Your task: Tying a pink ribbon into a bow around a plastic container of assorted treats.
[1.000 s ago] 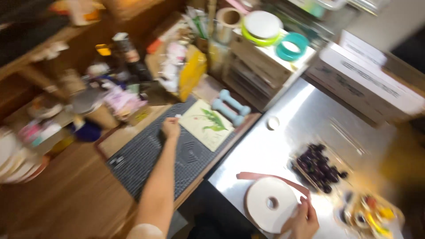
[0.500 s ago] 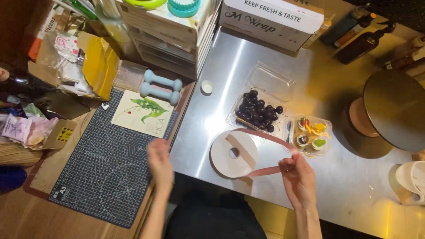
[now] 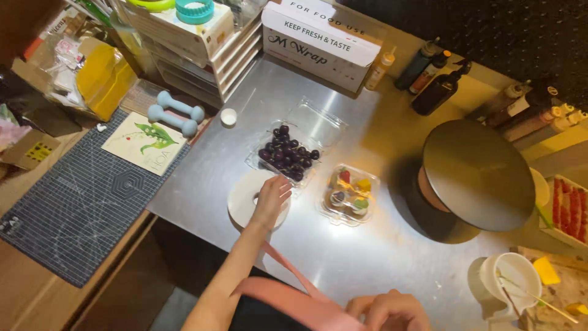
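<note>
While the steel counter [image 3: 367,257] fills the middle of the frame, a dark gridded cutting mat [image 3: 73,214] lies at lower left and a round black cake turntable [image 3: 478,175] stands at right. A long white carton of food wrap [image 3: 318,37] sits at top centre. The white roll [image 3: 242,199] lies flat on the counter, centre-left, just below an open clamshell of dark cherries [image 3: 288,153] and left of a smaller clamshell of mixed colourful pieces [image 3: 349,193].

The left hand [image 3: 269,199] rests flat on top of the roll, fingers loosely spread, pressing rather than gripping. A pink strip [image 3: 294,300] runs from below the roll down to the bottom edge, where the right hand [image 3: 389,312] is curled and appears to pinch its end; that hand is partly cut off.

Step in hand, as judged: drawing the strip off while the roll is pinned down. The next move likely calls for steady pressure on the roll and an even pull, clear of the fruit boxes.
</note>
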